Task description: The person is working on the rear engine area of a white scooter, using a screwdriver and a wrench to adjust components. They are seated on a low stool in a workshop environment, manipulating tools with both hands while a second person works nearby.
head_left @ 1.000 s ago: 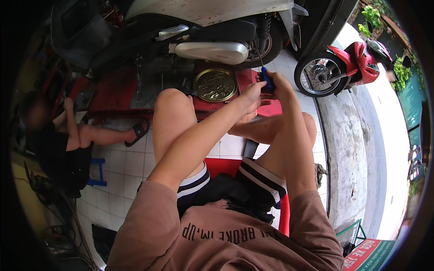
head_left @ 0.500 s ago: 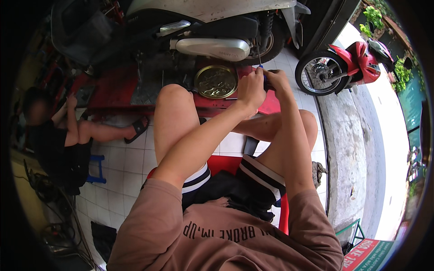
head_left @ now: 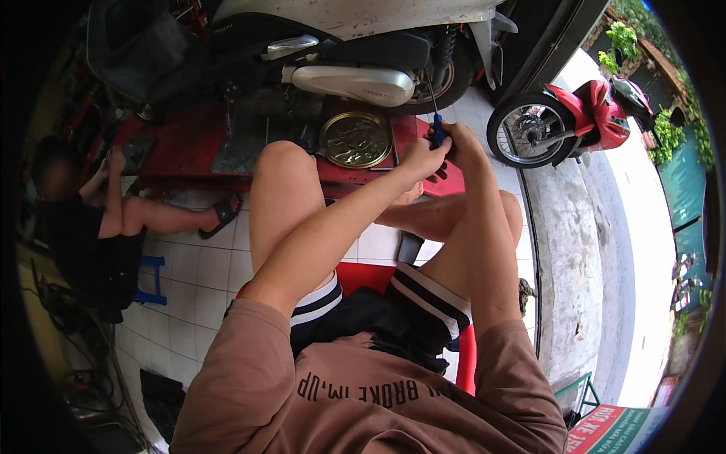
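Note:
A screwdriver with a blue handle (head_left: pixel 438 130) and a thin metal shaft points up and away toward the rear of a grey scooter (head_left: pixel 355 82). My left hand (head_left: pixel 423 157) is closed around the lower part of the handle. Against its right side, my right hand (head_left: pixel 464 141) is also closed at the handle, its fingers partly hidden. The shaft reaches up beside the rear wheel (head_left: pixel 454 85) and shock absorber; whether its tip touches anything cannot be made out. Left of my hands, a round gold-coloured metal tray (head_left: pixel 327 150) rests on a red platform (head_left: pixel 197 163).
At left a person in dark clothes (head_left: pixel 76 234) sits by a blue stool (head_left: pixel 153 280). A red motorbike (head_left: pixel 594 121) stands at right beside a concrete ramp (head_left: pixel 567 250). My bare knees flank my forearms. Cables and equipment lie at the lower left.
Both hands have shifted slightly nearer to me, and more of the screwdriver's blue handle now shows. My view has moved a little, shifting the surroundings slightly left.

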A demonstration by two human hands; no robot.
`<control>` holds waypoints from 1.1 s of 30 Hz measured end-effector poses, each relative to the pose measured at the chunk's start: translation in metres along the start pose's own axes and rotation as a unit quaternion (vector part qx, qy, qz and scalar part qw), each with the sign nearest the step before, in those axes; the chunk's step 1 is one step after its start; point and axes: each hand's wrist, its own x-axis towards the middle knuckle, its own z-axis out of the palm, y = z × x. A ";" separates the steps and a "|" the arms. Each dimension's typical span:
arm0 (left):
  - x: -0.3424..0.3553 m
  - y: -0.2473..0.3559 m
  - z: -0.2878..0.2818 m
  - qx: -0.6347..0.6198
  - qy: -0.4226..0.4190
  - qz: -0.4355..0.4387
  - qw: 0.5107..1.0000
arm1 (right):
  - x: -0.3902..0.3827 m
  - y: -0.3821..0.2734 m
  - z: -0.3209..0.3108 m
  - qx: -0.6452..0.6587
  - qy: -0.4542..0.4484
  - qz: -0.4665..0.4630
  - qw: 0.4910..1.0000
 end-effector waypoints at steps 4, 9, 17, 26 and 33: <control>0.004 0.000 0.002 -0.252 -0.046 -0.058 0.965 | -0.006 -0.005 0.003 0.068 -0.006 0.013 0.998; 0.013 -0.007 0.001 -0.349 -0.060 -0.081 0.932 | -0.013 -0.003 0.006 -0.009 0.002 -0.020 1.000; 0.018 -0.009 -0.007 0.089 0.167 0.056 0.980 | -0.019 -0.004 0.009 -0.129 0.119 -0.108 0.979; -0.002 -0.010 -0.002 0.516 0.167 0.406 0.735 | -0.005 -0.001 0.011 -0.148 0.059 -0.088 0.983; 0.003 -0.007 -0.005 0.523 0.132 0.512 0.669 | 0.003 -0.002 0.002 -0.197 0.089 -0.099 0.971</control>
